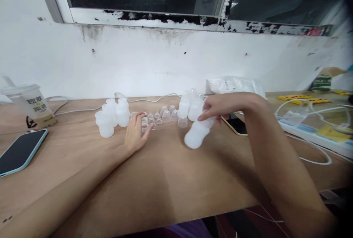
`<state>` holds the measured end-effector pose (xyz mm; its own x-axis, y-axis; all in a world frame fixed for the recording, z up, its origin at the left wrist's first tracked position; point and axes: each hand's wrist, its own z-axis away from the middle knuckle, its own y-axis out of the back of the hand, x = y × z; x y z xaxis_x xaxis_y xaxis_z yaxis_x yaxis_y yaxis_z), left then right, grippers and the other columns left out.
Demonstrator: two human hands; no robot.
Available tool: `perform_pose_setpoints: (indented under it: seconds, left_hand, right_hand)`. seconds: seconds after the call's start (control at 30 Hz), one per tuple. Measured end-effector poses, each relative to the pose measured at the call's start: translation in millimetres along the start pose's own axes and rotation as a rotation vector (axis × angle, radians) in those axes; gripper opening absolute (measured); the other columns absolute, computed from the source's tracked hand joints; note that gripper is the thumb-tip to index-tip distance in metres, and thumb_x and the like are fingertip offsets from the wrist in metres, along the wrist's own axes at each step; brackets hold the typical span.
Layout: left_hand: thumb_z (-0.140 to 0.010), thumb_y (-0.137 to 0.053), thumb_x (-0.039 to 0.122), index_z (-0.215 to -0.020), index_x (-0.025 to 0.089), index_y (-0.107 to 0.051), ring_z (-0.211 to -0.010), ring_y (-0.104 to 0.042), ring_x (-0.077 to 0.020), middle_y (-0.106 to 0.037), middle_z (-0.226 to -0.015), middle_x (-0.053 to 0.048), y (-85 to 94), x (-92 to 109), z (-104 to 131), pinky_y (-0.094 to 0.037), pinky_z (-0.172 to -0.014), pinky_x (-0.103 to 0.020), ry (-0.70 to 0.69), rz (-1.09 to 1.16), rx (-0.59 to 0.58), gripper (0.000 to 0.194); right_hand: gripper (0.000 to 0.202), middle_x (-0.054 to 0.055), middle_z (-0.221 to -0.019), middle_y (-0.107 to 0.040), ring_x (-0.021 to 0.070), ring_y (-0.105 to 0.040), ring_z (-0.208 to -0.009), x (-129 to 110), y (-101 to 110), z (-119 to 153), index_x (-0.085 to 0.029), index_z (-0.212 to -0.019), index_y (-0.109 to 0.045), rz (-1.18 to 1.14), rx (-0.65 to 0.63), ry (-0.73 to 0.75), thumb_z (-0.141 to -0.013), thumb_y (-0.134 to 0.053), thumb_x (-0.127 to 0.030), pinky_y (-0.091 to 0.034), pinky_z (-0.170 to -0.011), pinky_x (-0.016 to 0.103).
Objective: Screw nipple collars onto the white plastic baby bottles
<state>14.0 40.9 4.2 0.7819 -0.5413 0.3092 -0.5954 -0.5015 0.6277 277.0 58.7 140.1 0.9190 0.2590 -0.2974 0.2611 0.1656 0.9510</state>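
Observation:
A frosted white baby bottle point(196, 134) hangs tilted in my right hand point(215, 107), whose fingers close round its upper end. My left hand point(135, 131) lies over several pale bottle rings point(144, 125), thumb and fingers apart, the fingertips touching or just above them. Small clear nipples point(157, 116) sit right of the rings, then larger clear dome caps point(166, 115). Several frosted bottles point(107, 124) stand upright left of my left hand. Behind my right hand, more bottles topped with clear caps point(184, 105) form a group, partly hidden by that hand.
A drink cup point(37, 105) and a phone point(23, 151) are at the left. Another phone point(235, 123) lies under my right forearm, near a plastic bag point(237, 84). White cables point(317, 157) and yellow strips point(303, 99) spread at the right. A wall point(165, 61) rises behind the table.

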Motion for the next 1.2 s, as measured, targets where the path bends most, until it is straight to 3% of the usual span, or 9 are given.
perform_pose_setpoints:
  seconds: [0.03, 0.07, 0.2, 0.3, 0.5, 0.67, 0.83, 1.0, 1.2]
  left_hand:
    - [-0.080, -0.040, 0.037, -0.109, 0.016, -0.037, -0.106, -0.041, -0.0206, -0.043, -0.112, -0.011, 4.0, 8.1, -0.7, -0.033, -0.092, -0.035, -0.035, 0.037, -0.026, 0.035]
    - [-0.078, -0.043, 0.041, -0.111, 0.016, -0.036, -0.106, -0.042, -0.0211, -0.044, -0.113, -0.010, 7.5, 15.9, -1.3, -0.034, -0.091, -0.034, -0.080, 0.060, -0.097, 0.041]
    - [-0.074, -0.042, 0.053, -0.103, 0.018, -0.042, -0.084, -0.054, -0.0223, -0.056, -0.094, -0.007, 13.1, 32.5, -2.6, -0.042, -0.071, -0.033, -0.027, 0.025, -0.393, 0.046]
    - [-0.076, -0.037, 0.051, -0.096, 0.018, -0.044, -0.073, -0.056, -0.0233, -0.059, -0.082, -0.006, 12.8, 26.4, -3.5, -0.041, -0.059, -0.032, 0.058, -0.104, -0.458, 0.039]
    - [-0.076, -0.037, 0.049, -0.101, 0.018, -0.046, -0.079, -0.056, -0.0271, -0.060, -0.088, -0.010, 13.4, 15.1, -8.3, -0.041, -0.062, -0.034, -0.088, -0.313, -0.540, 0.041]
    - [-0.072, -0.035, 0.061, -0.109, 0.022, -0.044, -0.077, -0.057, -0.0248, -0.061, -0.083, -0.007, 13.9, 10.5, -12.5, -0.041, -0.062, -0.032, 0.019, -0.245, -0.503, 0.054]
    - [-0.067, -0.038, 0.066, -0.103, 0.021, -0.048, -0.078, -0.057, -0.0230, -0.060, -0.081, -0.005, 17.3, -0.7, -17.6, -0.041, -0.062, -0.029, 0.228, -0.121, -0.396, 0.059]
    - [-0.067, -0.038, 0.066, -0.097, 0.020, -0.051, -0.075, -0.057, -0.0222, -0.060, -0.079, -0.004, 19.2, -2.0, -19.2, -0.040, -0.059, -0.028, 0.271, -0.098, -0.402, 0.056]
    - [-0.067, -0.036, 0.067, -0.095, 0.020, -0.051, -0.077, -0.056, -0.0228, -0.060, -0.080, -0.005, 19.4, -1.3, -18.1, -0.040, -0.062, -0.030, 0.251, -0.099, -0.402, 0.057]
  right_hand:
    - [0.028, 0.004, -0.053, -0.059, 0.0119, -0.054, -0.044, -15.6, -6.0, 3.7, -0.014, -0.064, -0.062, -0.032, -0.229, 0.060, -0.062, -0.063, -0.043, -0.037, -0.038, 0.021]
    - [0.029, 0.005, -0.056, -0.060, 0.0110, -0.053, -0.043, -30.6, -13.4, 5.6, -0.014, -0.070, -0.062, -0.055, -0.300, 0.117, -0.066, -0.059, -0.043, -0.038, -0.038, 0.021]
    - [0.033, 0.004, -0.061, -0.060, 0.0077, -0.051, -0.042, -67.3, -52.5, -8.1, -0.012, -0.076, -0.058, -0.260, -0.304, 0.304, -0.075, -0.048, -0.043, -0.038, -0.037, 0.019]
    - [0.038, 0.003, -0.060, -0.057, 0.0070, -0.050, -0.044, -65.8, -85.5, -28.1, -0.012, -0.074, -0.056, -0.386, -0.301, 0.392, -0.077, -0.043, -0.048, -0.038, -0.037, 0.017]
    - [0.043, -0.006, -0.054, -0.048, 0.0042, -0.042, -0.038, -47.2, -139.1, -40.7, -0.016, -0.104, -0.044, -0.676, -0.077, 0.343, -0.076, -0.044, -0.048, -0.033, -0.037, 0.016]
    - [0.042, -0.001, -0.072, -0.056, 0.0067, -0.047, -0.049, -38.6, -127.4, -37.2, -0.018, -0.104, -0.045, -0.584, 0.121, 0.428, -0.072, -0.052, -0.043, -0.038, -0.047, 0.020]
    - [0.038, 0.006, -0.090, -0.058, 0.0159, -0.053, -0.073, -17.1, -103.5, -41.8, -0.016, -0.096, -0.051, -0.092, 0.366, 0.421, -0.067, -0.058, -0.041, -0.040, -0.066, 0.028]
    - [0.036, 0.011, -0.094, -0.056, 0.0268, -0.046, -0.096, -6.4, -120.3, -51.3, -0.014, -0.097, -0.055, 0.387, 0.397, 0.441, -0.070, -0.057, -0.039, -0.032, -0.083, 0.039]
    - [0.071, 0.022, -0.123, -0.035, 0.0349, -0.027, -0.116, -10.6, -140.1, -50.7, -0.008, -0.122, -0.034, 0.342, 0.541, 0.179, -0.067, -0.054, -0.049, -0.026, -0.090, 0.047]
